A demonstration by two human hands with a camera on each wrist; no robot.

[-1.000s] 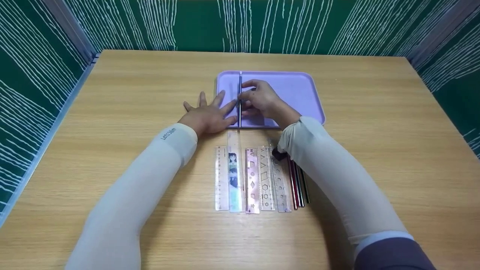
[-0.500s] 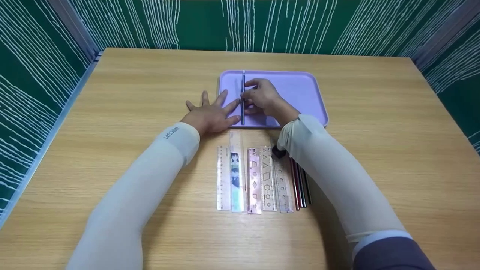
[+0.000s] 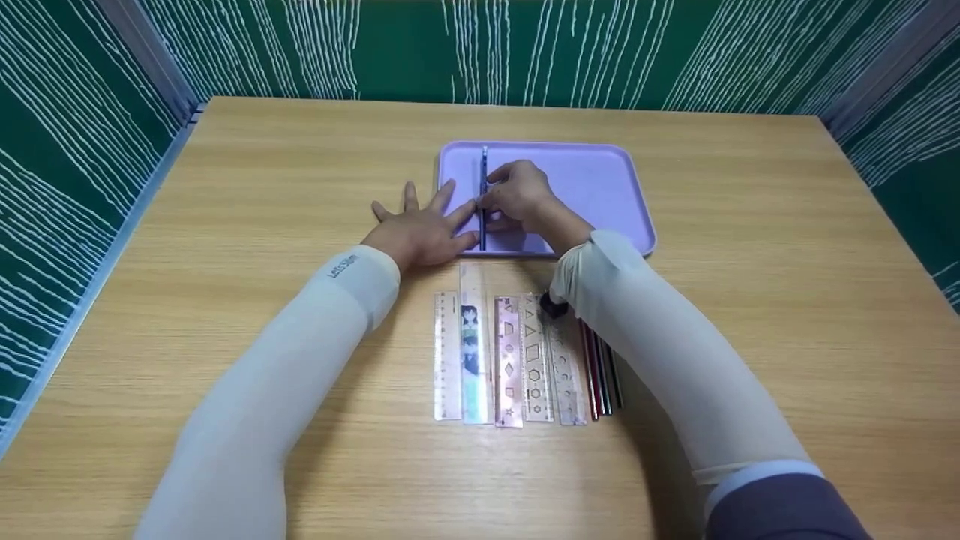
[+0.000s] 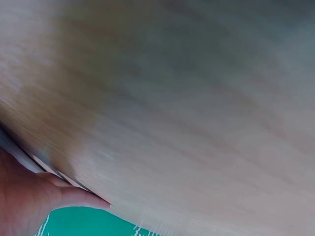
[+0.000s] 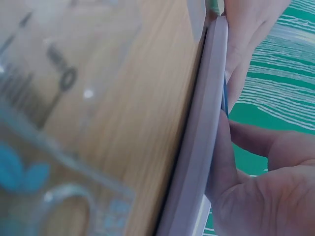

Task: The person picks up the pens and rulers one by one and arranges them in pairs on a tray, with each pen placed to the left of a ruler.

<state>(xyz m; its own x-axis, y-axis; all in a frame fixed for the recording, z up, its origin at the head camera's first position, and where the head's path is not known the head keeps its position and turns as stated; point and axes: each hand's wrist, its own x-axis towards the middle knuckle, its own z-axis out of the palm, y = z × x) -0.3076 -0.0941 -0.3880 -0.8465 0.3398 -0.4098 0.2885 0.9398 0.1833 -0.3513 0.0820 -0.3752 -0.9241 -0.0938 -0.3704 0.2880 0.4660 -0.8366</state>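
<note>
In the head view a dark blue pencil (image 3: pixel 483 225) lies lengthwise near the left side of the purple tray (image 3: pixel 592 176). My right hand (image 3: pixel 520 196) reaches in over the tray and pinches the pencil from its right side; the right wrist view shows those fingers (image 5: pixel 246 135) behind the tray's rim, at the blue pencil. My left hand (image 3: pixel 420 232) has its fingers spread across the tray's left edge, index finger and thumb tips close to the pencil. Only part of the left hand (image 4: pixel 29 196) shows in the left wrist view.
Below the tray several clear rulers lie side by side, among them a pink one (image 3: pixel 508 360) and one with a cartoon figure (image 3: pixel 471 345). More pencils (image 3: pixel 596 367), red and dark, lie to their right, partly under my right forearm. A green wall (image 3: pixel 397 52) borders the wooden table.
The pencil's far end has shifted slightly toward me and the right hand has changed its hold a little. The left hand stays put. The head view moved slightly after the first frame.
</note>
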